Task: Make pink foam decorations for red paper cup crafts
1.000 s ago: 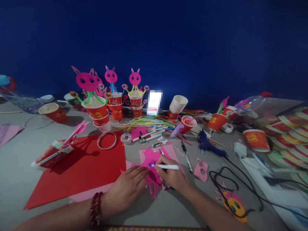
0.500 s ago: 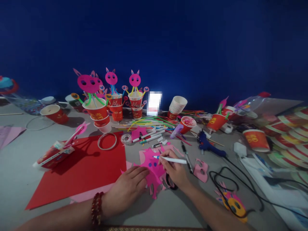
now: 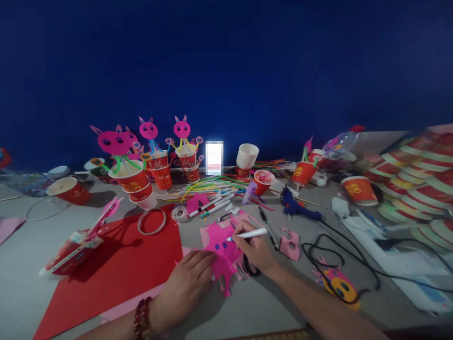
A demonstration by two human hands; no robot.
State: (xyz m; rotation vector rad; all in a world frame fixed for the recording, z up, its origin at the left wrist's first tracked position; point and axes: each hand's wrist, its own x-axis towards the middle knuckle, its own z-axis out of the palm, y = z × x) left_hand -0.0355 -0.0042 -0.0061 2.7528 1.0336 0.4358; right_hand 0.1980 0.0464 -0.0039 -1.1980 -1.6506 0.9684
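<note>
A bright pink paper cutout (image 3: 221, 236) with blue dots lies on the table in front of me, over lighter pink paper. My left hand (image 3: 193, 278) rests flat on its left side, fingers spread a little. A white marker (image 3: 253, 233) with a blue tip is pinched in my right hand (image 3: 255, 250), its tip at the cutout's upper right. Black scissor handles (image 3: 250, 266) are partly hidden beside my right hand.
Red paper (image 3: 123, 264) lies at left under a fallen decorated cup (image 3: 72, 250). Markers (image 3: 215, 205), straws and cups with pink figures (image 3: 130, 177) stand behind. At right are a blue glue gun (image 3: 300, 208), black cable (image 3: 348, 259) and stacked cups (image 3: 421, 179).
The view has shifted, so most things appear further left and slightly lower. The marker tip has moved from the cutout's middle toward its right side. My left hand still rests on the cutout.
</note>
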